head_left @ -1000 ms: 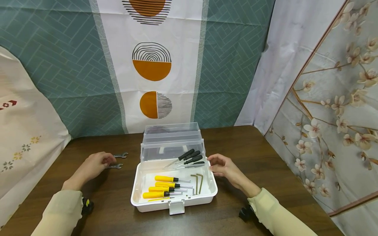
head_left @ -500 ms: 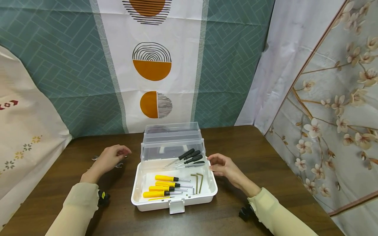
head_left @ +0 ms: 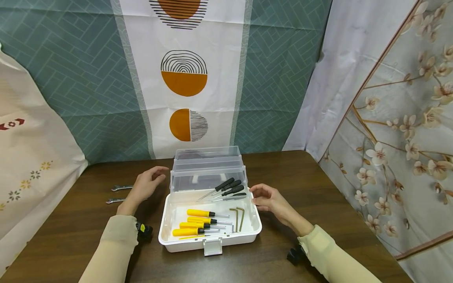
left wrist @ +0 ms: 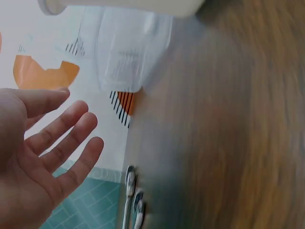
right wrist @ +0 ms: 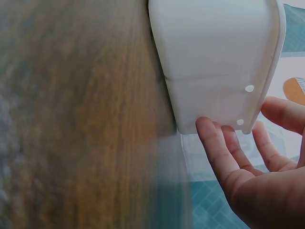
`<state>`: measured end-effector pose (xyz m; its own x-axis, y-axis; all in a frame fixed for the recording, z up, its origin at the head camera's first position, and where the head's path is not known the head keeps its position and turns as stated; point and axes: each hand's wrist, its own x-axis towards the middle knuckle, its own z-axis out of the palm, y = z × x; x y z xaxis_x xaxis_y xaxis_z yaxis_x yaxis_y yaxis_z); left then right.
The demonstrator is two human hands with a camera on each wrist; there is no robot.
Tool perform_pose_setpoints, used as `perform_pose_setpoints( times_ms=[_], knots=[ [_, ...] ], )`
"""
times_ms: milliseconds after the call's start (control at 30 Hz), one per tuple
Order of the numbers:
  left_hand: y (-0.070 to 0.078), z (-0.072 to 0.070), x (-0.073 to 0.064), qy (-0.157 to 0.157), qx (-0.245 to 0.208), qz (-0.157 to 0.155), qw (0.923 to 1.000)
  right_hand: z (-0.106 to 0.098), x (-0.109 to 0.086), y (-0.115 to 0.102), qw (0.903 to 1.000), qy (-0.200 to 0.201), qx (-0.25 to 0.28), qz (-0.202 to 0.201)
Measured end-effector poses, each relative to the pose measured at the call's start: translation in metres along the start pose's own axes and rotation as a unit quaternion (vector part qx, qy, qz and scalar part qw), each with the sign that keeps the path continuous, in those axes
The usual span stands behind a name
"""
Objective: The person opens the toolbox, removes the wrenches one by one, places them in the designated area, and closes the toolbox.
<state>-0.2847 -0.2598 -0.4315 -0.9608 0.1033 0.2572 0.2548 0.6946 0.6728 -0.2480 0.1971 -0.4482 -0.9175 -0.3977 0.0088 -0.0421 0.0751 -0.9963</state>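
My left hand (head_left: 146,184) is raised left of the toolbox lid, its fingers spread and nothing in it. In the left wrist view the hand (left wrist: 52,157) is apart from the clear lid (left wrist: 128,52). The white toolbox (head_left: 189,246) stands with its clear lid folded back. My right hand (head_left: 270,201) touches its back right corner with extended, slightly bent fingers. In the right wrist view, fingertips (right wrist: 206,126) meet the toolbox's outer wall (right wrist: 214,62). Two open-end wrenches, an upper wrench (head_left: 121,188) and a lower wrench (head_left: 115,201), lie left of the left hand.
Inside the toolbox are several yellow-handled screwdrivers (head_left: 192,225), several black-handled tools (head_left: 231,190) and brass-coloured hex keys (head_left: 242,220). Its front latch (head_left: 212,247) hangs down. The brown table (head_left: 283,173) ends at a patterned curtain (head_left: 276,98) behind; another floral curtain (head_left: 400,157) hangs right.
My left hand has moved rightward from over the wrenches to beside the lid, its fingers opening out. Both wrenches now lie farther left on the table. The right hand stays at the toolbox corner.
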Motion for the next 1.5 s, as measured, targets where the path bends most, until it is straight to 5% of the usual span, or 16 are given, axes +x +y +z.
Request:
perform_pose_setpoints(
  times_ms=[433,800,1133,1500],
  knots=[
    [-0.002,0.009,0.003,-0.013,-0.087,-0.041,0.9953,-0.017,0.007,-0.009,0.9991,-0.010,-0.040,-0.006],
    [-0.004,0.019,0.010,-0.054,-0.147,-0.083,0.9841,-0.026,0.060,-0.016,0.9967,0.081,-0.003,0.003],
    [-0.010,0.026,0.011,-0.059,-0.167,-0.091,0.9800,-0.013,0.104,-0.009,0.9942,0.084,0.047,0.048],
    [-0.008,0.030,0.016,-0.089,-0.204,-0.099,0.9699,0.000,0.124,0.002,0.9924,0.073,0.080,0.058]
  ],
)
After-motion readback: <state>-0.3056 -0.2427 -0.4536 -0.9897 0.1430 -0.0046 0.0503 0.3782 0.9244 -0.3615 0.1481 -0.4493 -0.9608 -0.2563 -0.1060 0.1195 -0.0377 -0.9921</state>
